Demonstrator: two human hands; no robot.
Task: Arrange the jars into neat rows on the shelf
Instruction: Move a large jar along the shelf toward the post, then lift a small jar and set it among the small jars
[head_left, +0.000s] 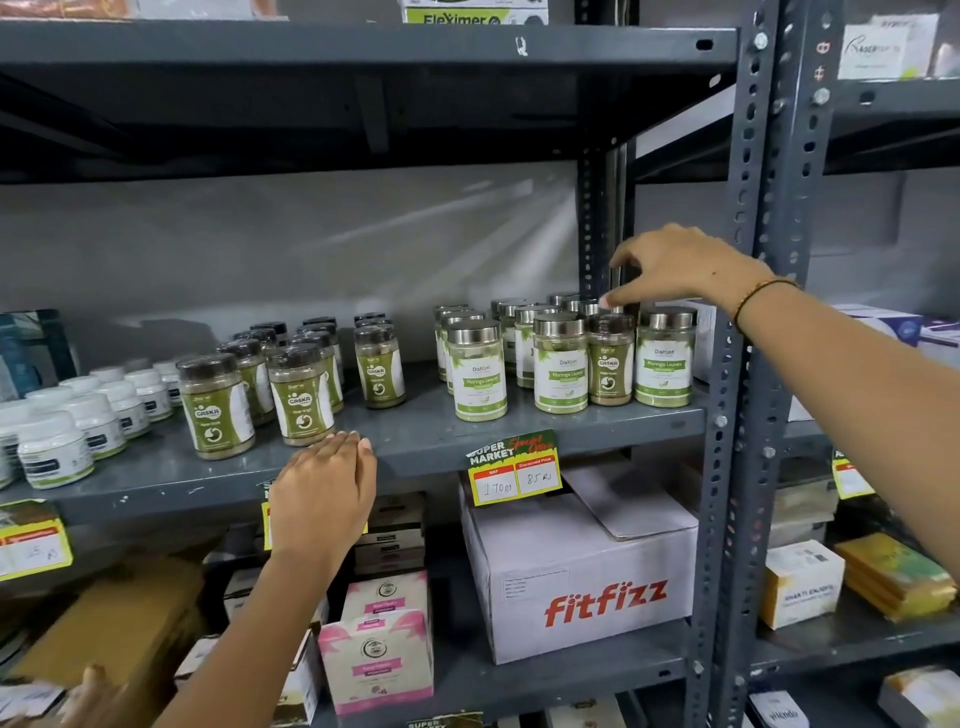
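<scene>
On the grey metal shelf (426, 441) stand two groups of jars. Dark-lidded Gaska jars (301, 395) form rows at centre left, one (379, 371) standing a little apart. Silver-lidded Moringa jars (478, 371) stand in rows at the right, and one dark-lidded Gaska jar (610, 361) sits among their front row. My right hand (685, 270) hovers over that group, fingers spread, fingertips just above the lids, holding nothing. My left hand (322, 493) rests at the shelf's front edge, fingers together, below the Gaska jars.
Small white tubs (78, 415) fill the shelf's left end. A price tag (514, 467) hangs from the shelf edge. A white "fitfizz" carton (582, 566) and pink boxes (379, 654) sit on the shelf below. A perforated upright post (737, 312) stands right of the jars.
</scene>
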